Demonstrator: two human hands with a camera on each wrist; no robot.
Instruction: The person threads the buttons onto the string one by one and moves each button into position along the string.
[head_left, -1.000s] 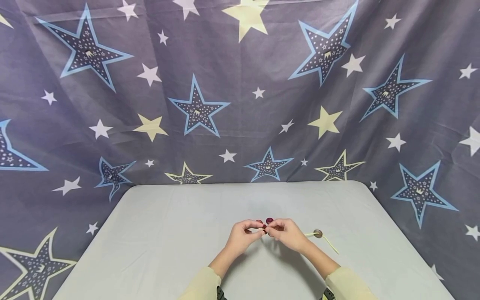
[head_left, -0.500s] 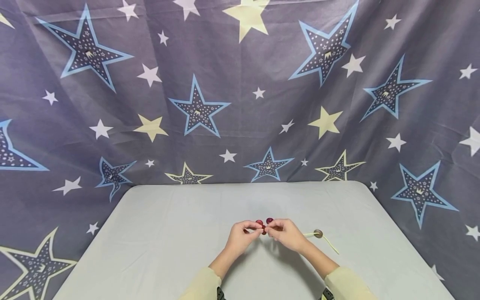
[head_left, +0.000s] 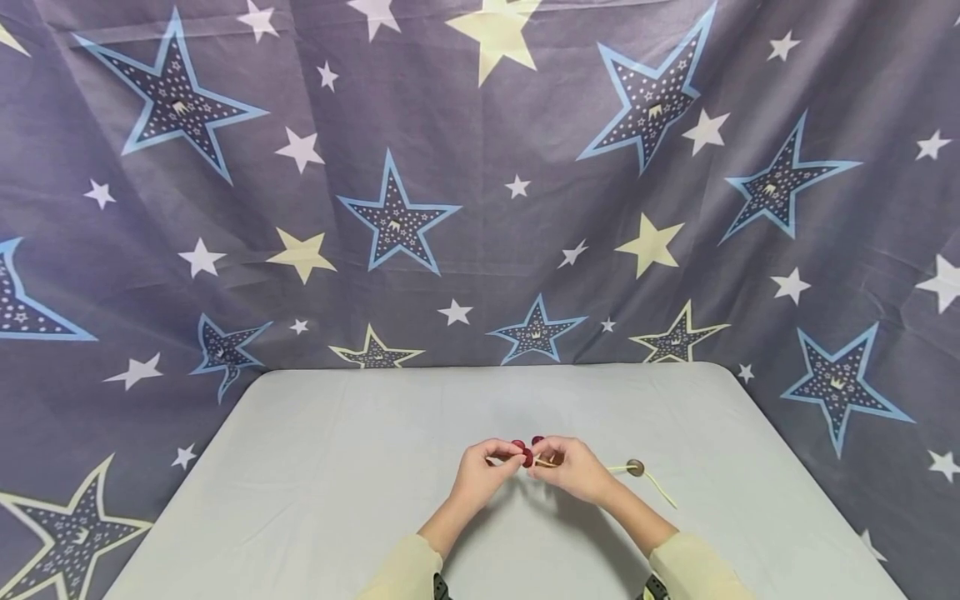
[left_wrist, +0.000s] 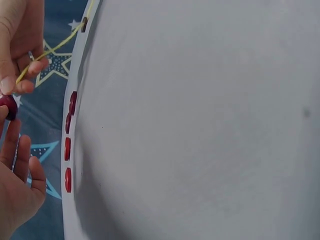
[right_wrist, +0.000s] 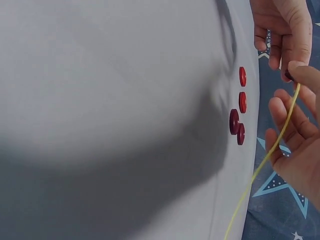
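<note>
My left hand (head_left: 483, 473) pinches a dark red round button (head_left: 528, 457) just above the table. Close against it, my right hand (head_left: 573, 468) pinches a thin yellow cord (right_wrist: 283, 129) beside the button. From the right fingers the cord runs rightward to a brown button (head_left: 635, 467) strung on it, and its tail lies on the table. Whether the cord passes through the dark red button is hidden by the fingers. In the left wrist view, thumb and fingertips of both hands meet around the dark red button (left_wrist: 9, 107).
Beyond the hands lie several loose buttons: bright red ones (right_wrist: 243, 102) and darker red ones (right_wrist: 234, 121). They rest on a grey-white covered table (head_left: 337, 467). A dark curtain with stars (head_left: 450, 167) hangs behind it.
The dark red button has turned, showing more of its face. My right fingers have shifted slightly left, and more yellow cord shows beneath that hand.
</note>
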